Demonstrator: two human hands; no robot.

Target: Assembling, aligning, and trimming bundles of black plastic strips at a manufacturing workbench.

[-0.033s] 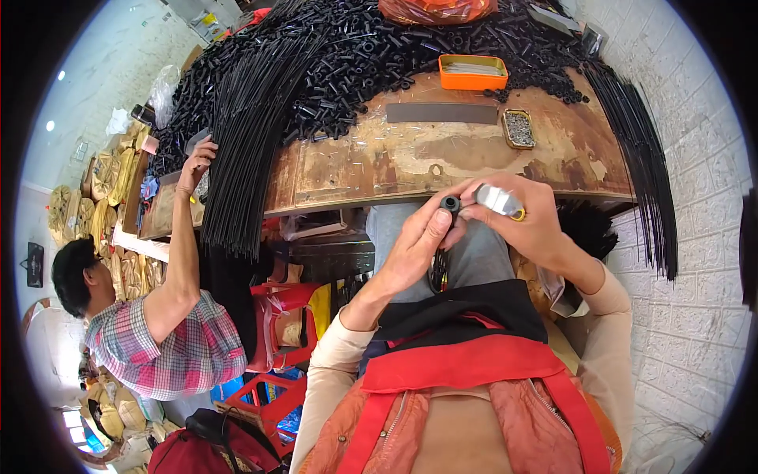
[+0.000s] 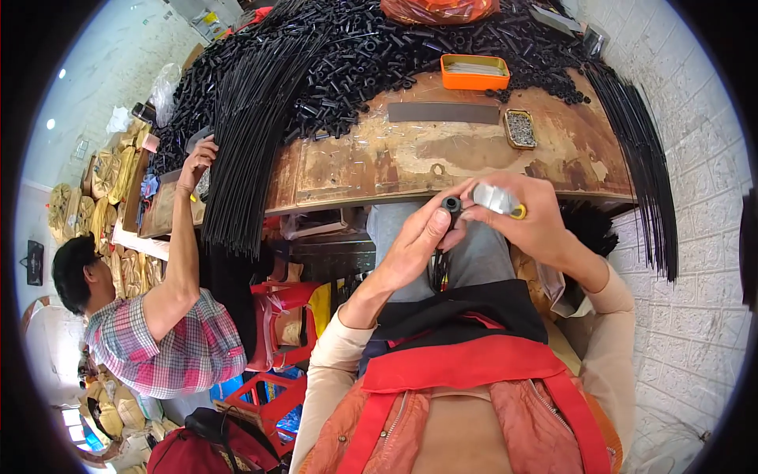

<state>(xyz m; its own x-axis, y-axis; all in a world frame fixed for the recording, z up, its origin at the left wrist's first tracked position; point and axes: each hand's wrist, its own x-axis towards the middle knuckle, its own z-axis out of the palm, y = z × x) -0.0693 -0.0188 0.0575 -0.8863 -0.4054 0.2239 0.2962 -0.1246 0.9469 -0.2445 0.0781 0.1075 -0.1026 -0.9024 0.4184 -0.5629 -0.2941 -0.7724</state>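
Observation:
Above my lap, by the table's near edge, my left hand (image 2: 412,246) is closed around a black round tube-like piece (image 2: 452,205), its open end with a hole facing up. My right hand (image 2: 537,220) comes close beside it, fingers wrapped round a shiny silver tool (image 2: 491,198) with a yellow end (image 2: 518,211). The silver part is smeared, so its exact kind cannot be made out. My right fingertips are next to the black piece; whether they touch it is unclear.
The wooden table (image 2: 395,170) bears a heap of black tubular parts (image 2: 355,63), long black rods (image 2: 249,134) over its edge, an orange box (image 2: 474,75) with pale sticks, a small tin (image 2: 519,129) and a dark flat strip (image 2: 442,113). A co-worker (image 2: 170,340) sits left; a brick wall stands right.

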